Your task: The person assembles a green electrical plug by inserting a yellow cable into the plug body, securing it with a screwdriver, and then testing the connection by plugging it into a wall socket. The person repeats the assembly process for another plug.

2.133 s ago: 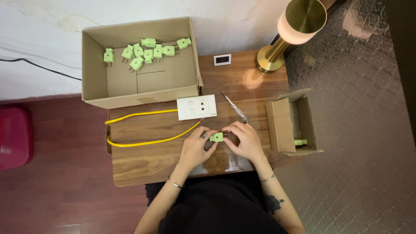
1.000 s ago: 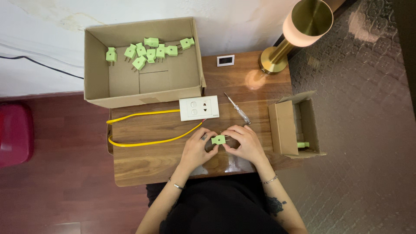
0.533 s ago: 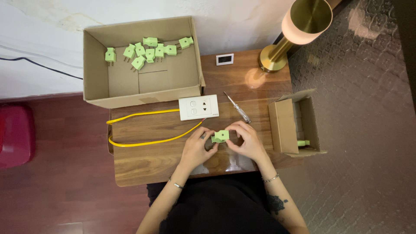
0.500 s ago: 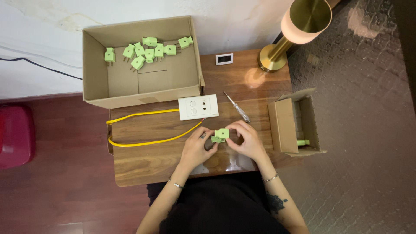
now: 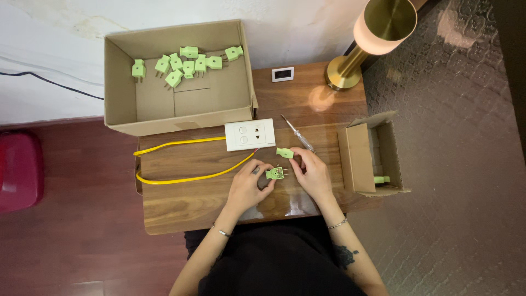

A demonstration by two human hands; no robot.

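Head view, looking straight down on a small wooden table [image 5: 181,205].

Left hand [image 5: 247,185] low on the tabletop, fingertips pinched on one green plug half [image 5: 275,174], its inner side with metal parts facing up, just above the wood. Right hand [image 5: 314,172] just beside, fingers closed on a second green plug half [image 5: 284,153], lifted slightly toward the white socket plate [image 5: 250,135]. Two halves in all, held apart, not touching.

One screwdriver [image 5: 297,134] lying slanted just behind the right hand. One yellow cable [image 5: 183,162] looping from the socket plate out to the left table edge and back.

One large cardboard box [image 5: 178,112] at the back left, open, holding green plugs [image 5: 184,61] clustered along its far wall: about nine, though overlap makes the exact count unsure. One small cardboard box [image 5: 356,159] at the right edge, open, with one green plug [image 5: 382,179] showing inside.

One brass lamp [image 5: 378,27] at the back right, one small white square device [image 5: 282,74] near it. One red object [image 5: 19,170] on the floor at far left.
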